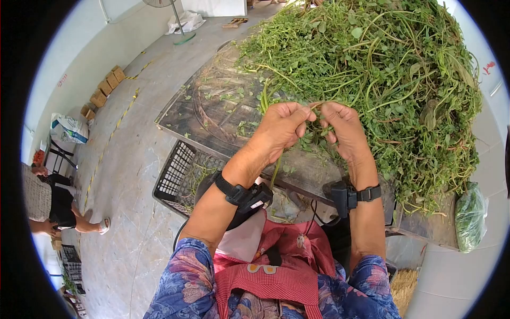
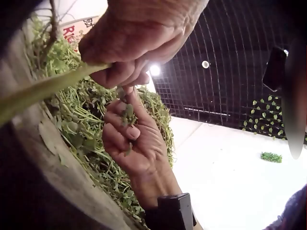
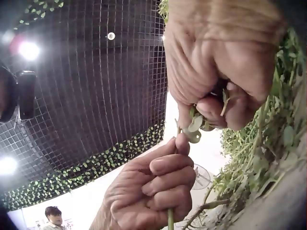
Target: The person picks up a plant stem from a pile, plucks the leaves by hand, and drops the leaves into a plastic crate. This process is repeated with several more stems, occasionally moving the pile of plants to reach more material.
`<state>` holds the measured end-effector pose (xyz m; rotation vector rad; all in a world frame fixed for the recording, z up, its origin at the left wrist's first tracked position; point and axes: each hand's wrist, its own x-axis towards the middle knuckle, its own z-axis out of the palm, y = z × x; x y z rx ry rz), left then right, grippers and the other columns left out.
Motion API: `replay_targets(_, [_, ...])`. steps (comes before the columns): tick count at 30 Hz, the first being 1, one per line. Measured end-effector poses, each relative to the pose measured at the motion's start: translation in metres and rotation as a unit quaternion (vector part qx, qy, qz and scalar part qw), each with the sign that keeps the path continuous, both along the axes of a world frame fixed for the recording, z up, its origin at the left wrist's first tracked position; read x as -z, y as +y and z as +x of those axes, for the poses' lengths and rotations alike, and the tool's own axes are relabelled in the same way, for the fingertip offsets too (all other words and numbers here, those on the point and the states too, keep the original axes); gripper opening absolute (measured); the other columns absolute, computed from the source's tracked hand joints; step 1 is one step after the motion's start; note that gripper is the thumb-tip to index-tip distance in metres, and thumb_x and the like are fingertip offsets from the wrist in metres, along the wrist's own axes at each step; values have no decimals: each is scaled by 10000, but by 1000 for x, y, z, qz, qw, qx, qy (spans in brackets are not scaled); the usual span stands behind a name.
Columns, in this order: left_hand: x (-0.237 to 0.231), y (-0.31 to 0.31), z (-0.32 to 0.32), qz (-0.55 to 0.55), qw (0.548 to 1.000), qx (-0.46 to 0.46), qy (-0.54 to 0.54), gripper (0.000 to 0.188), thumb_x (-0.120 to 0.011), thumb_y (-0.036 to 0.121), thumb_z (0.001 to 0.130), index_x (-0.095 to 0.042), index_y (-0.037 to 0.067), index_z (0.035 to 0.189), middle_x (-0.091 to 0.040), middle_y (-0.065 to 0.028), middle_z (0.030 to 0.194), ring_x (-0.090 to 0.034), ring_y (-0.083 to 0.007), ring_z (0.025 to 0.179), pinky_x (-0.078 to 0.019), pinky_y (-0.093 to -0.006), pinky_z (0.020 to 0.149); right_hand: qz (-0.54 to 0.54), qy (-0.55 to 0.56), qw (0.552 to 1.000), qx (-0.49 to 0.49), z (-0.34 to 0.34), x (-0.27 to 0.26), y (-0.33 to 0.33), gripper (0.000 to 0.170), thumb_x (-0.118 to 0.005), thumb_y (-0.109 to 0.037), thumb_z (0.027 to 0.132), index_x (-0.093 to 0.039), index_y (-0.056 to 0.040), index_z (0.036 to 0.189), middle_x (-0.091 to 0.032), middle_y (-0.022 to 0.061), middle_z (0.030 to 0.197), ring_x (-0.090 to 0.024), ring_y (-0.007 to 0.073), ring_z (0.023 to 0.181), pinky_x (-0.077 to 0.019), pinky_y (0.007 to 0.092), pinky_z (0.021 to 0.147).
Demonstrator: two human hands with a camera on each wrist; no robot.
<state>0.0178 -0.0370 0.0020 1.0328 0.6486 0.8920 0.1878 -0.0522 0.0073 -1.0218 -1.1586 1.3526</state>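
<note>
Both hands meet above the near edge of a wooden table (image 1: 212,114). The left hand (image 1: 281,127) has its fingers curled round a green stem (image 2: 57,84), which sticks out of the fist in the left wrist view. Between thumb and forefinger it also pinches one end of a thin stem (image 1: 316,105). The right hand (image 1: 345,130) pinches the other end, its fingers curled round small leaves (image 3: 195,125). A large heap of leafy green stems (image 1: 372,69) lies on the table just beyond and right of the hands.
A black plastic crate (image 1: 178,173) with some stems stands below the table's left edge. A clear bag of greens (image 1: 470,218) is at the right corner. Another person (image 1: 53,204) is at the far left, with cardboard boxes (image 1: 105,86) along the wall. A fan (image 1: 183,38) stands farther back.
</note>
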Motion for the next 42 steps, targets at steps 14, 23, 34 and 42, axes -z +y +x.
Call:
replay_targets(14, [-2,-5,5,52,994,-78,51,198,-547,214,907,-602,28,864,-469,33,530,-322,-20,393,-215,-175,358,42,-63,985,152,0,2,9,183,-576,-122,823,-671,-11,934,-533,-22,629,-383,33,445,-295,164,396])
replay_targets(23, [-1,3,-4,-18,999,-17,-21,199,-533,207,913,-577,15,884,-470,25,530,-301,-31,374,-200,-184,346,-63,327,941,50,20,7,11,165,-488,-89,825,-521,-4,963,-489,17,653,-397,56,464,-311,171,379])
replay_targets(34, [0,3,-5,24,998,-41,32,199,-537,216,911,-591,28,872,-474,35,529,-297,-25,373,-201,-180,343,252,-237,926,151,10,19,19,233,-604,-132,852,-644,-62,1071,-638,54,776,-549,117,583,-437,235,549])
replay_targets(42, [-6,2,-7,28,999,-21,15,195,-544,206,907,-605,21,912,-488,35,538,-323,-19,388,-215,-172,349,290,-346,879,153,5,12,12,140,-620,-113,807,-647,-2,888,-648,137,821,-623,227,712,-470,299,650])
